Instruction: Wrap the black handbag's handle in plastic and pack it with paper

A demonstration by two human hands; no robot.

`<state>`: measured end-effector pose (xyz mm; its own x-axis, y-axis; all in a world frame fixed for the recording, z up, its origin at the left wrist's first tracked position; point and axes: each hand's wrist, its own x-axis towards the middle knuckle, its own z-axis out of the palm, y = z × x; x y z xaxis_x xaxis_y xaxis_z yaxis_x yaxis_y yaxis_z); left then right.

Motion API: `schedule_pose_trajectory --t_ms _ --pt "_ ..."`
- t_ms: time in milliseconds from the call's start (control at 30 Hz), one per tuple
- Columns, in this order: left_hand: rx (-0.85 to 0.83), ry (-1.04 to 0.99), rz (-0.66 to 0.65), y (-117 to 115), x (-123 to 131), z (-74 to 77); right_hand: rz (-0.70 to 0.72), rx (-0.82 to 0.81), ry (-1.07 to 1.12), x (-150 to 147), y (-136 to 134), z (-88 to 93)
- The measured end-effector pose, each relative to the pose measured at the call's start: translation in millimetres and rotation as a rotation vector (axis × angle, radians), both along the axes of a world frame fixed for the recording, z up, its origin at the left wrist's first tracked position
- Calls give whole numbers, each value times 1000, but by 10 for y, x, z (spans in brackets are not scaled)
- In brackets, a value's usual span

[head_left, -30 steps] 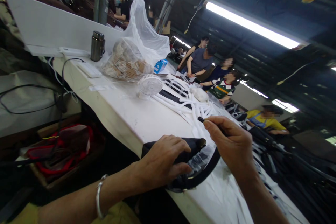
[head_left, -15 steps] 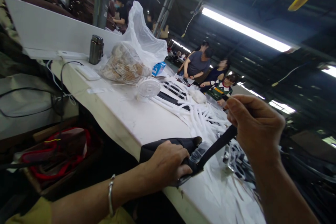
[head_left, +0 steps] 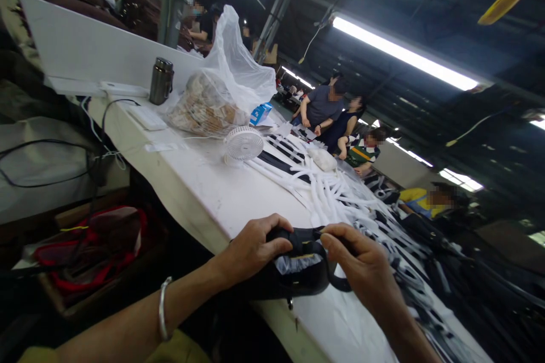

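A dark, glossy bag (head_left: 300, 285) sits at the near edge of the white table, with crumpled clear plastic (head_left: 298, 264) showing in its opening and a small metal fitting (head_left: 290, 303) hanging below. My left hand (head_left: 258, 244) is closed, thumb and fingers pinching the bag's upper left edge. To the right, my right hand (head_left: 360, 252) pinches a black strap (head_left: 339, 282) close to the top of the bag. Part of the strap loops down beneath my right fingers. Exactly where the strap meets the bag is hidden by my fingers.
On the white table (head_left: 204, 181) stand a small white fan (head_left: 243, 143), a dark flask (head_left: 161, 80) and a clear plastic sack (head_left: 208, 105). White tubular strips (head_left: 317, 187) lie beyond the bag. Several people work along the far side. A box with red material (head_left: 106, 238) is low left.
My right hand has come down and left, bringing the raised strap to the bag's top. My left hand has shifted slightly up and left, and the bag has turned its opening towards me.
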<state>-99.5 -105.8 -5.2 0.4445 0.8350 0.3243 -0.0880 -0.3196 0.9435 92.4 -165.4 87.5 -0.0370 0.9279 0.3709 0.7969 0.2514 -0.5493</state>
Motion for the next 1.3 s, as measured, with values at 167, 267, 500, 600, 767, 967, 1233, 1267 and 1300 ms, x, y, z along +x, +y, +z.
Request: schedule_pose_trajectory --t_ms 167,267,500,600,767,967,1233,1267,1300 --pt "-72 -116 -50 65 -29 -96 -1 44 78 28 46 -193" --pt "-6 -104 -9 66 -27 -109 38 16 59 -58 40 -222" --pt "156 56 -43 170 -141 -5 123 225 -124 -278 77 -481" --pt "224 180 -93 243 -227 37 103 310 -170 -293 141 -546" --pt "298 285 -18 252 -307 127 132 325 -203 -331 195 -486" --pt "87 129 13 140 -269 78 91 285 -164 -309 212 -470" --pt "-186 -117 -55 109 -176 -93 113 271 -191 -344 181 -429" --pt "-229 -157 -66 107 -162 -113 115 271 -196 -358 177 -423" --pt "-276 -198 -78 105 -148 -134 114 272 -202 -370 175 -420"
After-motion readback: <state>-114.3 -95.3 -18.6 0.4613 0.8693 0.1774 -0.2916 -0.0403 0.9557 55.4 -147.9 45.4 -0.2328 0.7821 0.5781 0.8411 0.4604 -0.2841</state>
